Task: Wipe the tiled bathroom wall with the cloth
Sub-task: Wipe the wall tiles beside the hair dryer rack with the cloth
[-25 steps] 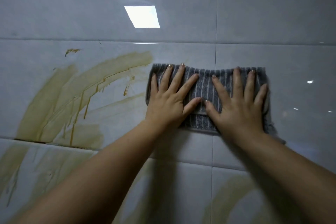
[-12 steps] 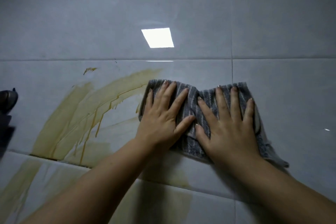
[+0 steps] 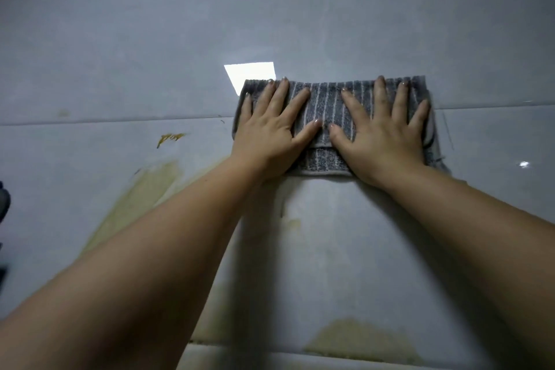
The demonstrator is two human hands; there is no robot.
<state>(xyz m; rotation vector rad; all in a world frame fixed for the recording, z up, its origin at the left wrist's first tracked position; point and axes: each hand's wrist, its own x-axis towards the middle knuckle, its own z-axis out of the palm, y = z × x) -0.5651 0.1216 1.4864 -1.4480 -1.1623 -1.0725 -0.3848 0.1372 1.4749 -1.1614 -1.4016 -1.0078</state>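
Grey cloth [image 3: 327, 105] on perhaps damp wall [image 3: 120, 39] beneath left hand [image 3: 267, 137], right hand [image 3: 381, 137] (flat, splayed).

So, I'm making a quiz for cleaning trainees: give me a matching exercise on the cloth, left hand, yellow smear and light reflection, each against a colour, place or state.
1 cloth
2 left hand
3 yellow smear
4 light reflection

A flat, fingers spread
B bright white, at the cloth's upper left corner
C grey with pale stripes
D lower down, left of the cloth

Pairs: 1-C, 2-A, 3-D, 4-B
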